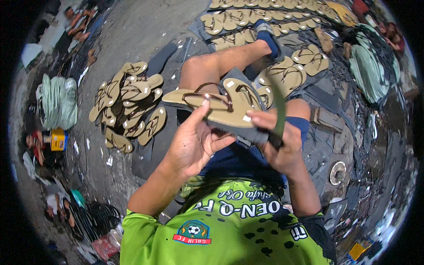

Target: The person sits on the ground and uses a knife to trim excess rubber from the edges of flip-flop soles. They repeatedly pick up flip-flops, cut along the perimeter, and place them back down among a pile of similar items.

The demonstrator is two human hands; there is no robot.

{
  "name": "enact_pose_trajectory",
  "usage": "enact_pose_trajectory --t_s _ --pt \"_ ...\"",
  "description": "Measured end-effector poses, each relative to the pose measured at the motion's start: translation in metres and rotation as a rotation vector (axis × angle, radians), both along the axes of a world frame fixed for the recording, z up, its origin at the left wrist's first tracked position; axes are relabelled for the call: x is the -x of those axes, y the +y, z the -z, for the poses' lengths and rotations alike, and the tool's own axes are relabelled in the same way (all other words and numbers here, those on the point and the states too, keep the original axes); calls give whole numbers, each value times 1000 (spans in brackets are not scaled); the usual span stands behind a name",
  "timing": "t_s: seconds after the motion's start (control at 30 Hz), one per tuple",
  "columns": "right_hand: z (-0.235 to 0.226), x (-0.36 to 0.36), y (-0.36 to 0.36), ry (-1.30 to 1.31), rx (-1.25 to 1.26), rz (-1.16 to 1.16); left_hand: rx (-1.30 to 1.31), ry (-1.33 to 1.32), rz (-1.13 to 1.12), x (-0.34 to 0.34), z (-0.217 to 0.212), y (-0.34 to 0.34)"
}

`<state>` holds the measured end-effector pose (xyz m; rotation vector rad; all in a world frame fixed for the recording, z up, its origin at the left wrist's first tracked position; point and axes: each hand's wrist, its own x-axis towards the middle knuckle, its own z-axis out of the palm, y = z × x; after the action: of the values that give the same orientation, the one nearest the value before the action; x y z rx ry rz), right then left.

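Above my lap I hold a tan flip-flop point(219, 115) with shiny brown straps and a dark underside. A second tan flip-flop point(236, 85) overlaps it, its toe pointing away from me. My left hand point(193, 140) grips the near side, one fingertip on top by the strap and other fingers partly hidden underneath. My right hand point(282, 143) is closed at the right end, its thumb pressed on the tan top. A dark green curved strip point(279, 104), smeared by motion, rises beside the right fingers; whether it is rubber or a blade, I cannot tell.
A loose heap of tan flip-flops point(132, 95) lies left on the ground. More flip-flops point(289, 75) sit beyond my right hand, and rows point(247, 17) line the far side. Dark rubber scraps point(324, 97), a wooden block point(327, 120) and a pale sack point(373, 66) are at right.
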<state>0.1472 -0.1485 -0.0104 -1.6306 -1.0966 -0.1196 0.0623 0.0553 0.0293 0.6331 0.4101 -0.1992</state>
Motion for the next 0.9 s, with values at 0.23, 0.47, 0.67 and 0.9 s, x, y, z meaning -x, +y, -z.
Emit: enact_pose_trajectory --t_s 0.23,0.47,0.67,0.9 --pt "-14 -12 7 768 -107 397 -1892 -601 -259 -13 -6 22" --pt "-11 -8 9 835 -108 418 -1803 -980 9 -70 27 44" --pt "3 -6 9 884 -287 352 -1688 -889 19 -66 28 50" --pt "43 17 2 1863 -500 94 -1711 -940 -32 6 49 40"
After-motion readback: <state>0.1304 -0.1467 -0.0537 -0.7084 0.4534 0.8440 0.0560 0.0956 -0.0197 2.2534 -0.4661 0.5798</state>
